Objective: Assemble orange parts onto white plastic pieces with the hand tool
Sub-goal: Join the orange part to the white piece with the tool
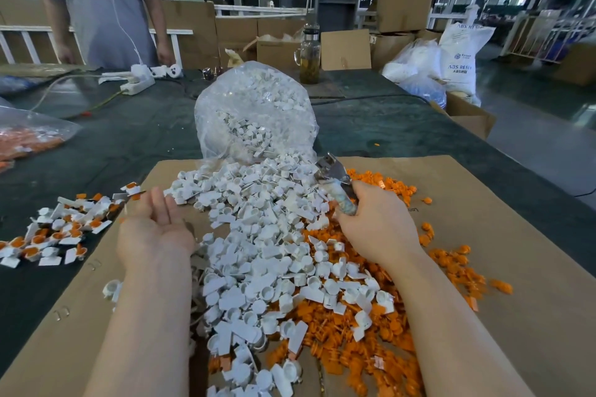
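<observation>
Starting at the far left, a clear bag of orange stock [27, 138] lies on the dark worktop [371, 126], out of reach and likely in reserve. Next along, the finished pieces [61, 232], white with orange seated in them, are scattered just off the cardboard sheet [503, 267], kept apart from the raw stock, probably so nothing gets mixed back in.

Now the left hand [154, 229]: palm up, fingers straight and relaxed, nothing in it, hovering beside the white heap. That grip is wide open, and it reads like a hand ready to take the next piece.

Centre stage, the white plastic pieces [258, 235] spill from a tipped clear bag [254, 113] down the cardboard toward the person, close for picking.

To the right, the right hand [377, 222] has its fingers curled round the handle of the hand tool [335, 180], metal head pointing up and away over the heap. That grip is closed firmly on the tool.

Beyond it, the orange parts [364, 342] lie along the right of the heap, partly buried under white ones; that overlap could slow picking.

Further back stand a glass bottle [310, 55], cardboard boxes and a standing person [103, 3] at the far edge, all well apart from the work.
</observation>
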A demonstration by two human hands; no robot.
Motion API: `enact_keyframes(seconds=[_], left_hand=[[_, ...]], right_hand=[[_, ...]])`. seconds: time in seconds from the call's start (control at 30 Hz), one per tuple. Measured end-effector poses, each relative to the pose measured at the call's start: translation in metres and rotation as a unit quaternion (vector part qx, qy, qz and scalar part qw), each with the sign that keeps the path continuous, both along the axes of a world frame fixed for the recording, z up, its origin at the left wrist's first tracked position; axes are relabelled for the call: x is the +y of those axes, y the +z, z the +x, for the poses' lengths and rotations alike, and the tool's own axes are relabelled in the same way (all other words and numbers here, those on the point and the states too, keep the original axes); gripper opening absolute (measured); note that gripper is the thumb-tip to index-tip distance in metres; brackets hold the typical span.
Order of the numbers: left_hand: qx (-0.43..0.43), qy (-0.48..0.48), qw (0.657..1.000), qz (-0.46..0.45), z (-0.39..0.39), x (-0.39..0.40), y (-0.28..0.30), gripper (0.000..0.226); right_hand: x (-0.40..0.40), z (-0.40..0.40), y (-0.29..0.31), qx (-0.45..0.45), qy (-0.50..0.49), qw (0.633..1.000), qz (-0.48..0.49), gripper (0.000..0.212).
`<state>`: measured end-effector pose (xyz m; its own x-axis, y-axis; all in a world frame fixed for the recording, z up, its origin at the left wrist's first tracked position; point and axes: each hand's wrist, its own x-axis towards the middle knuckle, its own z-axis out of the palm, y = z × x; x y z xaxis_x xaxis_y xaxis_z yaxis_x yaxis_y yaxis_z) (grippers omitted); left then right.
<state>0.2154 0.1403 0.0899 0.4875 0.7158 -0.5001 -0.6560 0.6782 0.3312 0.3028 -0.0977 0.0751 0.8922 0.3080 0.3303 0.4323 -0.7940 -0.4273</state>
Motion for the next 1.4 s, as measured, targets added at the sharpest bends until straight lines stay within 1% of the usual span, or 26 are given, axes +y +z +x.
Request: enact_keyframes(seconds=[0.03,0.07,0.1,0.17,0.23,0.27,0.3,0.33,0.37,0.4,0.43,0.47,0.53,0.57,0.6,0.77,0.93,1.03,1.1,1.17,1.2,1.3,1.4], left_hand=[[0.030,-0.023,0.999,0.023,0.000,0.000,0.000,0.022],[0.080,-0.064,0.992,0.068,0.000,-0.001,0.001,0.017],[0.146,-0.115,0.974,0.129,0.001,-0.002,0.002,0.016],[0.257,-0.188,0.912,0.260,0.006,-0.009,0.002,0.017],[0.335,-0.225,0.833,0.378,0.007,-0.021,0.007,0.016],[0.397,-0.243,0.768,0.440,0.008,-0.026,0.007,0.021],[0.486,-0.268,0.658,0.509,0.011,-0.029,0.002,0.032],[0.564,-0.289,0.535,0.558,0.013,-0.030,-0.004,0.046],[0.611,-0.302,0.441,0.584,0.015,-0.032,-0.008,0.057],[0.632,-0.311,0.391,0.592,0.016,-0.033,-0.011,0.062],[0.630,-0.321,0.380,0.596,0.017,-0.033,-0.013,0.061],[0.612,-0.328,0.390,0.605,0.017,-0.033,-0.013,0.057],[0.552,-0.337,0.439,0.624,0.016,-0.031,-0.013,0.042],[0.533,-0.332,0.454,0.632,0.015,-0.031,-0.014,0.036],[0.527,-0.322,0.457,0.640,0.014,-0.031,-0.014,0.031],[0.537,-0.279,0.447,0.659,0.015,-0.031,-0.019,0.023],[0.537,-0.260,0.449,0.665,0.018,-0.027,-0.023,0.009],[0.547,-0.257,0.446,0.660,0.018,-0.025,-0.024,0.015],[0.555,-0.266,0.433,0.659,0.018,-0.023,-0.023,0.016],[0.558,-0.285,0.420,0.656,0.019,-0.022,-0.022,0.016],[0.557,-0.294,0.420,0.653,0.019,-0.022,-0.021,0.016],[0.551,-0.303,0.434,0.645,0.019,-0.020,-0.022,0.012],[0.551,-0.296,0.437,0.646,0.019,-0.019,-0.023,0.009]], right_hand=[[-0.001,0.001,0.000,0.006,-0.013,1.000,-0.003,0.021],[-0.002,0.002,-0.001,0.013,-0.027,1.000,-0.007,0.019],[-0.004,0.002,-0.001,0.019,-0.038,0.999,-0.012,0.018],[-0.006,0.003,-0.002,0.031,-0.053,0.998,-0.026,0.018],[-0.006,0.003,-0.003,0.045,-0.063,0.996,-0.039,0.015],[-0.007,0.004,-0.003,0.054,-0.067,0.995,-0.049,0.014],[-0.007,0.004,-0.004,0.062,-0.070,0.994,-0.059,0.013],[-0.007,0.004,-0.004,0.070,-0.069,0.993,-0.070,0.014],[-0.007,0.004,-0.004,0.079,-0.065,0.992,-0.079,0.015],[-0.007,0.004,-0.005,0.089,-0.056,0.991,-0.086,0.019],[-0.006,0.004,-0.005,0.101,-0.045,0.990,-0.090,0.021],[-0.005,0.004,-0.005,0.113,-0.033,0.989,-0.091,0.022],[-0.002,0.003,-0.006,0.127,-0.014,0.986,-0.103,0.020],[-0.001,0.002,-0.006,0.128,-0.008,0.985,-0.112,0.019],[0.000,0.002,-0.006,0.130,-0.006,0.985,-0.116,0.017],[0.002,0.002,-0.006,0.140,-0.012,0.984,-0.112,0.011],[0.002,0.003,-0.008,0.130,-0.012,0.984,-0.117,0.009],[0.002,0.003,-0.008,0.113,-0.022,0.986,-0.124,0.014],[0.001,0.003,-0.009,0.099,-0.030,0.987,-0.127,0.018],[0.001,0.004,-0.009,0.086,-0.041,0.989,-0.110,0.020],[0.001,0.004,-0.009,0.081,-0.048,0.991,-0.095,0.021],[0.001,0.005,-0.007,0.071,-0.058,0.995,-0.045,0.023],[0.002,0.004,-0.004,0.052,-0.060,0.997,-0.012,0.025]])
